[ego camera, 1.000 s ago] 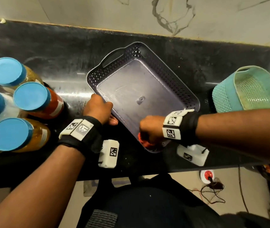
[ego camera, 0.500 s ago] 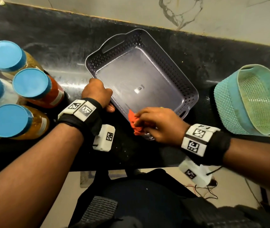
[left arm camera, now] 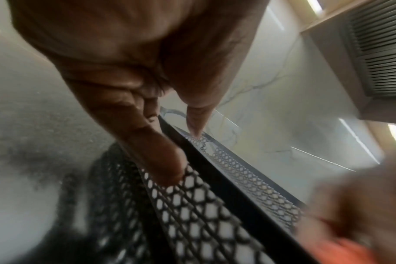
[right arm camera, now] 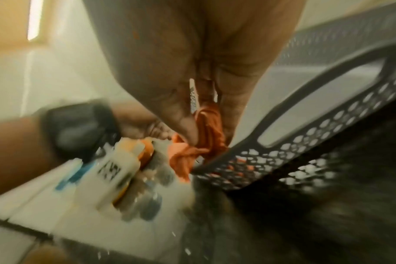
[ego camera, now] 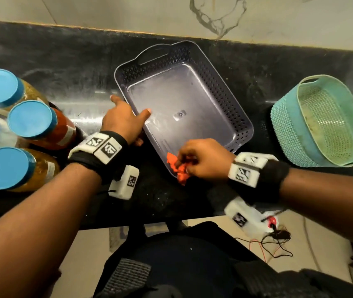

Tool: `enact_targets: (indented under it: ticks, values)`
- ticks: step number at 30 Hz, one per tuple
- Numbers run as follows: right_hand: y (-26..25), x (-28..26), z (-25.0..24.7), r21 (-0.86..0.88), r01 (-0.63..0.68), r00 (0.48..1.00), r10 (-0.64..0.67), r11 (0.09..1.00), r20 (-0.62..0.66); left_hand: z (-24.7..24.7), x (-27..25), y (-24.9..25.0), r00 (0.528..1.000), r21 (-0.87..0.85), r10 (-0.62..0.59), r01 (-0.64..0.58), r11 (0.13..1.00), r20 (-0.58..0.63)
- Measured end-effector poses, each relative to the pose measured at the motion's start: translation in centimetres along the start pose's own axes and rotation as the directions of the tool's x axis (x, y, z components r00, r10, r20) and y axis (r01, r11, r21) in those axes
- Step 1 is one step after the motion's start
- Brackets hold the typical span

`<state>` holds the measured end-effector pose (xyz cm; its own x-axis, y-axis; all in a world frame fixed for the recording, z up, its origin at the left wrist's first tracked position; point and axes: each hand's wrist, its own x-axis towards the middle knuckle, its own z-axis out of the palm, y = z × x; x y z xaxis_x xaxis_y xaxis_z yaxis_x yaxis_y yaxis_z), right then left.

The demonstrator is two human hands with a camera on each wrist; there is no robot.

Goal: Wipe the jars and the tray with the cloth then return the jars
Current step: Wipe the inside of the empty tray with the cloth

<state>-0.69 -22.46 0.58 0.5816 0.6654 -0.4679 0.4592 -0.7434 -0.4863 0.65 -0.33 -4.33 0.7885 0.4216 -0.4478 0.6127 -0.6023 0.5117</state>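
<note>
Pinching cloth (ego camera: 176,168) in right hand (ego camera: 203,161) fingers, left hand (ego camera: 124,123) loose on tray (ego camera: 244,125) (labels unreadable)

1. Counter (ego camera: 53,61): across the upper half of the head view, wall behind it along the top edge.
2. Tray (ego camera: 225,100): on the counter, centre of the frame, set at an angle, nothing standing inside.
3. Jars (ego camera: 29,122): four, clustered at the left edge of the frame, on the counter, left of the tray and apart from it.
4. Basket (ego camera: 289,125): right side of the frame, on the counter, tipped on its side, apart from the tray.
5. Left hand (ego camera: 122,122): at the tray's left wall, thumb over the rim.
6. Right hand (ego camera: 203,160): at the tray's near corner.
7. Cloth (ego camera: 176,167): in the right hand, draped over that corner's rim.
</note>
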Motion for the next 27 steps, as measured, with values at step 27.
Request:
enact_targets:
  ticks: [27]
  values:
    - [-2.0, 4.3, 0.9, -0.22, 0.299, 0.857, -0.16, 0.929, 0.49, 3.2, -5.9, 0.4, 0.993, 0.174, 0.093, -0.103, 0.979, 0.065]
